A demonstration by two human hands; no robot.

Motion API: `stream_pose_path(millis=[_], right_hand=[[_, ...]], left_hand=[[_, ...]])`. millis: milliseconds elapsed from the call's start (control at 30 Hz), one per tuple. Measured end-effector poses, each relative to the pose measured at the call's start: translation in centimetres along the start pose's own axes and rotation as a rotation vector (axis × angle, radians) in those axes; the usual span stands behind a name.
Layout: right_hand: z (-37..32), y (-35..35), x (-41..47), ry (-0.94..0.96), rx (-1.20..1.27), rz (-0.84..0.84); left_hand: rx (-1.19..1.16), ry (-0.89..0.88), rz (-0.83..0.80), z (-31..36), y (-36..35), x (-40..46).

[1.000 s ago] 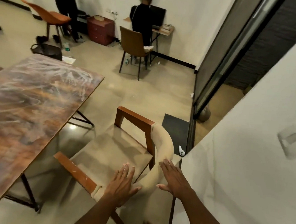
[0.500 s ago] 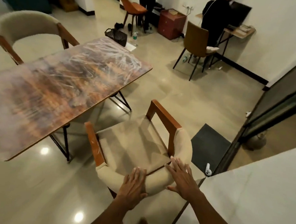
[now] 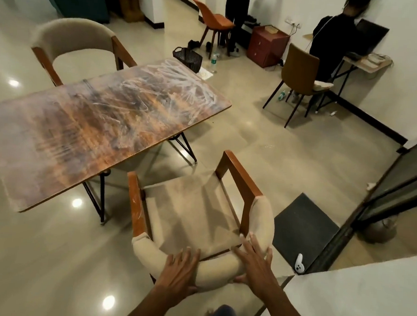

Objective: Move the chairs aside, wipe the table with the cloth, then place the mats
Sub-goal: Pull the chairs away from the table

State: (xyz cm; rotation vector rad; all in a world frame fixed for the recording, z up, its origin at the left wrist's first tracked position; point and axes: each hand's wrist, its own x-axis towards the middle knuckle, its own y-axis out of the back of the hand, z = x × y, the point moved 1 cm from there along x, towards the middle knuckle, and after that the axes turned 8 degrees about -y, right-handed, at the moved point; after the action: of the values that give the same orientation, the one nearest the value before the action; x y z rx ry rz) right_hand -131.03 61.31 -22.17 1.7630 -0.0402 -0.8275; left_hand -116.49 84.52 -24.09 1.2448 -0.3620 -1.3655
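In the head view, a chair [image 3: 192, 213] with a soft cream seat and brown wooden arms stood in the lower middle of the frame. Its round padded back was nearest the camera. The left hand [image 3: 178, 273] lay on the padded back with its fingers over the top and its thumb below, so it held the padding. The right hand [image 3: 254, 265] lay on the right bend of the same back, with its fingers spread nearly flat and its thumb tucked under the pad.

The table [image 3: 94, 126] filled the left and middle of the frame. Its top was brown wood with white scratchy marks. The chair's front sat just beside the table's near edge. A second chair [image 3: 73, 37] with a cream back stood at the far side of the table, in the upper left.

A dark floor mat [image 3: 303, 224] lay to the right of the near chair. A small white controller [image 3: 299, 263] lay at its lower edge. At the top right a person [image 3: 331, 40] in dark clothes sat at a small desk. An orange chair [image 3: 213, 19] stood at the top middle, with a black basket [image 3: 188, 59] on the floor below it.
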Motion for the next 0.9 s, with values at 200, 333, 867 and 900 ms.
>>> stream_pose_path(millis=[200,333,867,900], right_hand=[[2.1,-1.0,3.4,0.064,-0.106,0.053],[2.3,-1.8,5.7,0.137,-0.039,0.114],[3.8,4.5,10.7,0.157,-0.147,0.109],[4.1,4.0,11.5,0.156,-0.164,0.124]], left_hand=[[0.073,0.075,0.026,-0.9,-2.1,1.3],[0.034,0.199,0.082,-1.3,-3.8,2.2],[0.119,0.298,0.25,0.7,-1.4,7.4],[0.124,0.294,0.284,1.0,-0.8,7.5]])
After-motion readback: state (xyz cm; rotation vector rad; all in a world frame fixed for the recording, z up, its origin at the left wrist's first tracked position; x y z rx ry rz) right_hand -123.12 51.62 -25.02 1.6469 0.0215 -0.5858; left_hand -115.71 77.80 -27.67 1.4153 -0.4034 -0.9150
